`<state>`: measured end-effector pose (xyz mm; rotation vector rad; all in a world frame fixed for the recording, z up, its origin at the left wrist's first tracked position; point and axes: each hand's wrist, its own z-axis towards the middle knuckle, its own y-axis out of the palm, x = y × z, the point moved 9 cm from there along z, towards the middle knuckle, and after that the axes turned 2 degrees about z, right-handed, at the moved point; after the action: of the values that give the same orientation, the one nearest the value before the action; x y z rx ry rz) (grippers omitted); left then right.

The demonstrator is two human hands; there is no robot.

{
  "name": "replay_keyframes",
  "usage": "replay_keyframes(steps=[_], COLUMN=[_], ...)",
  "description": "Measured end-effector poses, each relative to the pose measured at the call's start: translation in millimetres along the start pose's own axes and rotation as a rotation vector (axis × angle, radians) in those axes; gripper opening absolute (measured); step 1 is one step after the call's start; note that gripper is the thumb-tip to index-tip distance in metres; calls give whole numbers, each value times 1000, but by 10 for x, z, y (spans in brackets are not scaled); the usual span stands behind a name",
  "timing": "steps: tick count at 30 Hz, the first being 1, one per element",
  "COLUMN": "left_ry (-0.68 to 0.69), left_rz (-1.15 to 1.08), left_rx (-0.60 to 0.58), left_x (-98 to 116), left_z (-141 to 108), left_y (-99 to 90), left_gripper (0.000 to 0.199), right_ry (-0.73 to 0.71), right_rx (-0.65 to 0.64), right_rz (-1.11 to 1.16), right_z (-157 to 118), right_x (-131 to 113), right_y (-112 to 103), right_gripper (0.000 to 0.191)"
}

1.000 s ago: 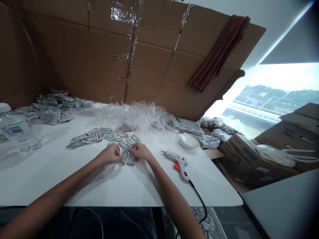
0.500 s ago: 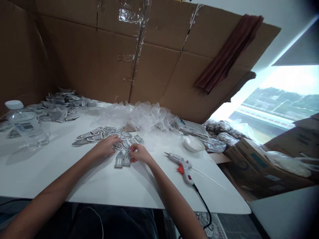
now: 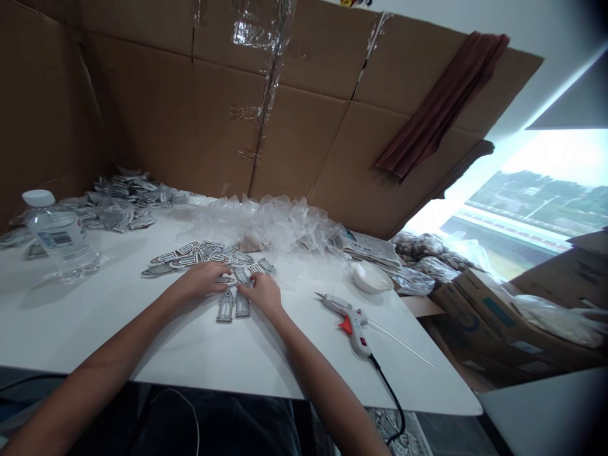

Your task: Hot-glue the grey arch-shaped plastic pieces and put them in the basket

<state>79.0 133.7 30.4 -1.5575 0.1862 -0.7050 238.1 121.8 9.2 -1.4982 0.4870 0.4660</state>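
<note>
A loose pile of flat grey-and-white arch-shaped pieces [image 3: 190, 254] lies in the middle of the white table. At its near edge my left hand [image 3: 205, 280] has its fingers curled on one of these pieces. My right hand [image 3: 264, 292] is beside it, thumb and fingers closed around the edges of another piece [image 3: 244, 277]. Just below the fingers, a left front piece [image 3: 225, 308] and a right front piece [image 3: 242, 305] lie side by side, pointed ends away from me. My hands partly cover the pieces they touch.
A glue gun [image 3: 349, 323] with a red trigger and black cord lies at the right, near a white bowl [image 3: 370, 277]. Clear plastic bags [image 3: 285, 221] are heaped behind the pile. A water bottle [image 3: 61, 244] stands left, before more pieces [image 3: 123, 199]. Cardboard [image 3: 190, 120] walls the back.
My right hand has shifted slightly up and left, from the right front piece to a piece just above it. My left hand stays nearly in place. The view has tilted a little.
</note>
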Motion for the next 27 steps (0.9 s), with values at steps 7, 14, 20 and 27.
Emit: replay_keyframes(steps=[7,14,20,27], left_ry=[-140,-261,-238,-161], left_rz=[-120,-333,-337,-121], left_rx=[-50,-314,-389,83], left_x=[-234,-357,-368,-329], left_z=[17,-107,-119,-26], left_y=[-36,146,208,-182], left_gripper=[41,46,25,37], right_ry=[2,-46,-48,-131], right_rx=[60,56,-44,-493], right_rz=[84,351,461,381], right_z=[45,205,307,127], right_x=[50,132,268,204], right_y=[4,-64,-292,-70], right_gripper=[32,31,39,20])
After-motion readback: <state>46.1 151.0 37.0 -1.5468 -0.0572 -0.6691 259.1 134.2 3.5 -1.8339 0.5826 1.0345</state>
